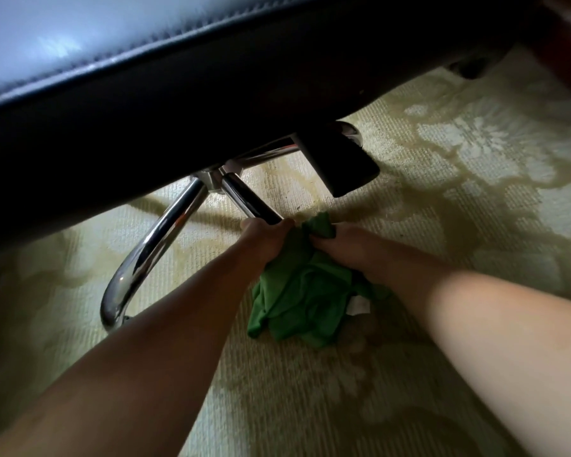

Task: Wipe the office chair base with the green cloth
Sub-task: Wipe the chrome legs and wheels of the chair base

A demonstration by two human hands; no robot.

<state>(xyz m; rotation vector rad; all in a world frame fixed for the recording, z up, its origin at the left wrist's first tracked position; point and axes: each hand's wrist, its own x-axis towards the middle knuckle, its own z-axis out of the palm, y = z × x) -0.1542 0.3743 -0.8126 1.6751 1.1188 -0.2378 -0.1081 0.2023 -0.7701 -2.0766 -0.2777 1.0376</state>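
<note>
Under the black chair seat [211, 103], the left hand [266, 237] gripped a chrome base leg [248, 201] while the right hand [340, 247] clutched the green cloth [305, 298], mid-wipe; next, apparently, sliding it along the leg.

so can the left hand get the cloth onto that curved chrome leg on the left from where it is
Probably yes. The left hand already grips the green cloth at the neighbouring chrome leg; the curved leg lies just to its left over bare carpet, nothing between.

You see glossy chromed metal on the chair base [165, 225], soft matt green cloth [304, 301], smooth shiny leather-like seat [80, 47], and ribbed woven carpet [442, 192].
</note>
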